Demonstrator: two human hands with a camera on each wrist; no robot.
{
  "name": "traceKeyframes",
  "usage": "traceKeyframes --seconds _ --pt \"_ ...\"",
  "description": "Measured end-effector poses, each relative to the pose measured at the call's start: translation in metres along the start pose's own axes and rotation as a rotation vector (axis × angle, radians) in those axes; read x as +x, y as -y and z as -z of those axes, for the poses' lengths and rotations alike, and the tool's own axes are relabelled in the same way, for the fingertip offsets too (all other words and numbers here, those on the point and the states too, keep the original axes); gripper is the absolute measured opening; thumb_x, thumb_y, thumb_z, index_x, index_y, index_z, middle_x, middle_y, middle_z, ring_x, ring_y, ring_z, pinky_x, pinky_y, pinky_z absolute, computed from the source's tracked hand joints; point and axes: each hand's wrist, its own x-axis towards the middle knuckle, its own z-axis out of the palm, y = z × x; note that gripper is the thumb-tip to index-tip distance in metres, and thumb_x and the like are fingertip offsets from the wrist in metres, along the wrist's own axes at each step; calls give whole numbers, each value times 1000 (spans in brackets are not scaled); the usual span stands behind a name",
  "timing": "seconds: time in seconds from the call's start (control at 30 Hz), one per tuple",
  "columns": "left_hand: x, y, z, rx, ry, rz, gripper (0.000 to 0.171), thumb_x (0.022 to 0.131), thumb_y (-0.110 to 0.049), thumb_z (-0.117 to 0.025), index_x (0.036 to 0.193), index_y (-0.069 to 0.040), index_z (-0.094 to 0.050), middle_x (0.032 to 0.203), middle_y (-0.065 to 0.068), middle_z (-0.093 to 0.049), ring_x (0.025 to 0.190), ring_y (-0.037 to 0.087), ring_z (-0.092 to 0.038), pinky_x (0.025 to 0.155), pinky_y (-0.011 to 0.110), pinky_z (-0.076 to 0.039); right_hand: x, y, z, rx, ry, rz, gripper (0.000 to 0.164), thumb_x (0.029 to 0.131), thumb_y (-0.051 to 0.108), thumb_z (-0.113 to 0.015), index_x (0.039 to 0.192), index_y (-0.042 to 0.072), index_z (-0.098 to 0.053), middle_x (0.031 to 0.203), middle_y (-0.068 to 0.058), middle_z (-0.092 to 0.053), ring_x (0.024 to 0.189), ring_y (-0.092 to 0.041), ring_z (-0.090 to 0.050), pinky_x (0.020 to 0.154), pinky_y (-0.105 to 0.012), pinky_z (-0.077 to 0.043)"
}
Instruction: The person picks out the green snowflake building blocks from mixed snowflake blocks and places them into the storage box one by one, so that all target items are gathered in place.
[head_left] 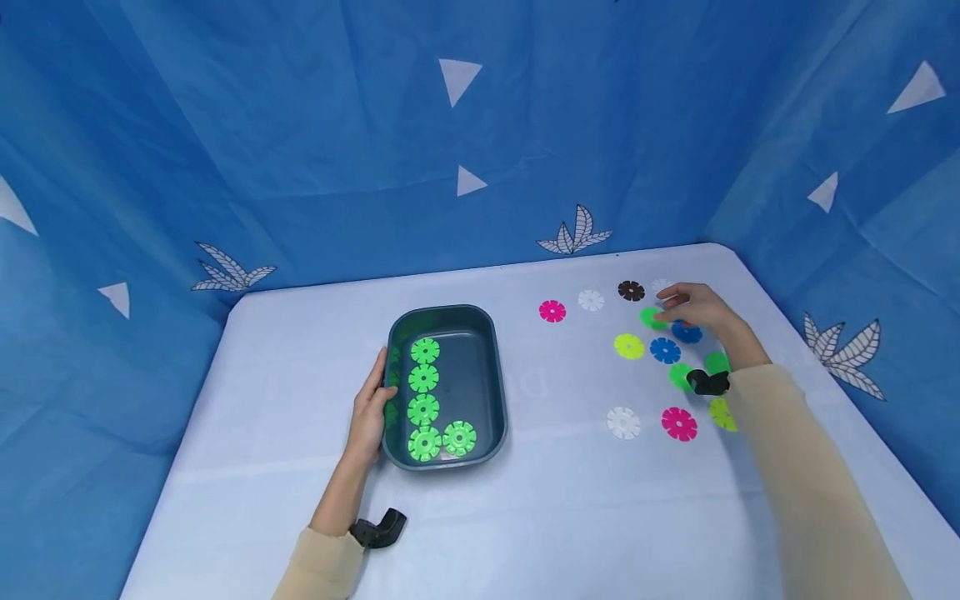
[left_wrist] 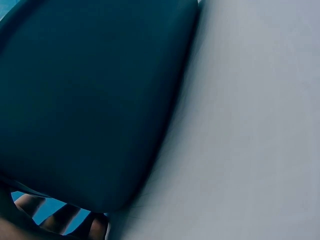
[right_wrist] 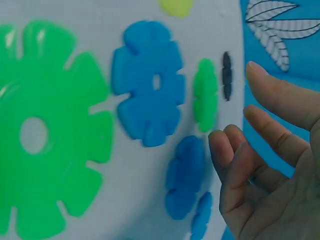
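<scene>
My left hand (head_left: 367, 414) grips the left side of a dark teal plastic tray (head_left: 499, 408), its thumb over the rim and its fingers along the outer wall. In the left wrist view the fingers show below the tray's wall (left_wrist: 100, 100). Several green snowflake discs (head_left: 423, 409) lie inside, most in a column on the left. Over the right side of the table, my right hand (head_left: 701, 307) hangs with loosely bent fingers, nothing between them. Nearest to it are a green snowflake disc (head_left: 652, 317) and a blue snowflake disc (head_left: 687, 332); contact cannot be told.
Around the right hand lie more snowflake discs: brown (head_left: 632, 291), yellow (head_left: 629, 347), pink (head_left: 679, 424), white (head_left: 623, 423) and green (head_left: 680, 376). Another pink disc (head_left: 552, 311) lies nearer the tray. Blue cloth (head_left: 360, 125) hangs behind the white table (head_left: 540, 517).
</scene>
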Motion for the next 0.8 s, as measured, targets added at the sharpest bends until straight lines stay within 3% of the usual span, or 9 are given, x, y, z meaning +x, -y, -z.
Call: traceKeyframes --seconds 0.27,0.4,0.6,0.8 --pt "0 1 1 3 -3 -8 63 99 -8 -37 157 -26 -21 165 -8 -12 152 11 -5 125 39 -6 14 -12 -9 -127 -6 -8 57 89 22 -69 137 0 -48 137 -28 -40 123 -43 -37 106 -60 -35" --pt "1 0 2 3 4 -13 63 99 -8 -37 157 -27 -21 165 -8 -12 152 10 -5 125 39 -5 16 -12 -11 -156 -17 -5 54 88 20 -69 134 -2 -50 134 -28 -41 119 -42 -39 105 -60 -34" --pt "0 0 2 -4 4 -9 63 98 -8 -37 157 -26 -21 164 -9 -13 152 11 -5 125 39 -5 16 -8 -12 -161 -39 -4 50 85 18 -72 125 -2 -50 124 -26 -44 109 -40 -41 96 -56 -39" --pt "0 1 2 -2 2 -15 63 99 -9 -37 157 -27 -22 164 -11 -14 152 10 -5 125 39 -5 13 -9 -10 -152 -60 25 42 87 17 -70 119 0 -49 110 -23 -44 98 -37 -44 80 -45 -41"
